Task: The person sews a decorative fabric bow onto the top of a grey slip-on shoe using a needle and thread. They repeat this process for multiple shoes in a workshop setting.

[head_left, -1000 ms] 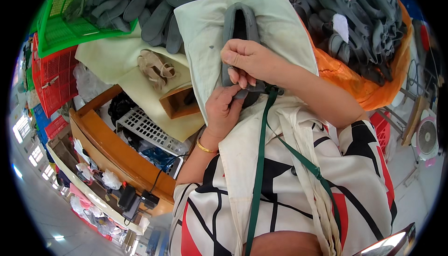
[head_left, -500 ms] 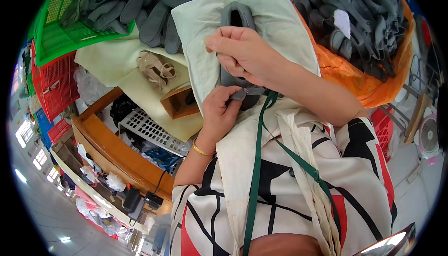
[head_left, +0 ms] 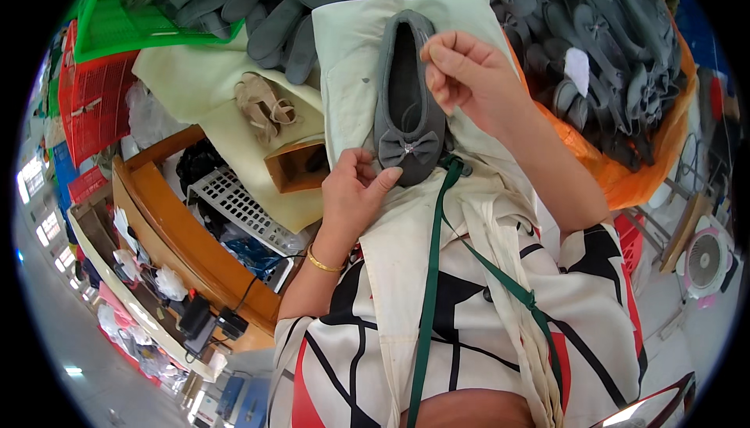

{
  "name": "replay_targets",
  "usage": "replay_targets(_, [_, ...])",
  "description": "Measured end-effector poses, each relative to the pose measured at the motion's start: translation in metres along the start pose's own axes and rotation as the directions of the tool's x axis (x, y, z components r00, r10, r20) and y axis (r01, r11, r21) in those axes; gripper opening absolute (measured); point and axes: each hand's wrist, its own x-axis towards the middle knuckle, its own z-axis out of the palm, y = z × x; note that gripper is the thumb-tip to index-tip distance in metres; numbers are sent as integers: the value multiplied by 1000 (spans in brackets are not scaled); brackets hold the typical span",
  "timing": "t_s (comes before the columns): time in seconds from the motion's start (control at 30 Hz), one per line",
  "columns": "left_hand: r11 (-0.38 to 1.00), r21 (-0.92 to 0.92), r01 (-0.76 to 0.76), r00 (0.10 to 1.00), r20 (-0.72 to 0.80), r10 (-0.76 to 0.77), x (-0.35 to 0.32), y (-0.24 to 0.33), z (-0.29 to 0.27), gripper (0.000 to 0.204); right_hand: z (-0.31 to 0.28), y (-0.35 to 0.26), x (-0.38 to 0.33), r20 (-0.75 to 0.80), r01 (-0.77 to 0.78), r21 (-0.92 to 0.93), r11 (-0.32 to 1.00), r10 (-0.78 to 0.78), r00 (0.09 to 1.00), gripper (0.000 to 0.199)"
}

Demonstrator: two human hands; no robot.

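Note:
A dark grey flat shoe point(head_left: 405, 92) lies sole down on a pale cloth-covered cushion point(head_left: 344, 61) over my lap, its toe toward me. A grey bow point(head_left: 408, 148) with a small shiny ornament sits on the toe. Beside the toe is my left hand point(head_left: 353, 192), thumb and fingers apart, the thumb tip at the shoe's edge. Above the shoe's right side, my right hand point(head_left: 473, 76) is closed in a pinch. Whatever it pinches is too small to make out.
An orange sack point(head_left: 664, 147) full of grey bow shoes stands at the right. More grey shoes point(head_left: 285, 30) lie by a green crate point(head_left: 117, 37) at the upper left. Left of the cushion are beige sandals point(head_left: 262, 104), a small open box point(head_left: 293, 169) and a wooden drawer point(head_left: 180, 217).
My left hand has let go of the bow and drawn slightly left and down. My right hand has moved right, uncovering the shoe's opening and bow.

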Motion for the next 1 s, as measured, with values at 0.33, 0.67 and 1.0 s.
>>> replay_targets(0.33, [992, 4, 123, 992, -43, -122, -13, 4, 14, 43, 46, -23, -43, 171, -6, -206, 979, 42, 984, 18])
replay_targets(0.67, [803, -445, -397, 870, -460, 175, 44, 58, -99, 20, 71, -44, -63, 305, 335, -119, 935, -287, 908, 14])
replay_targets(1.0, [753, 232, -616, 772, -14, 635, 146, 46, -91, 24, 20, -6, -25, -33, 151, -150, 977, -157, 987, 12])
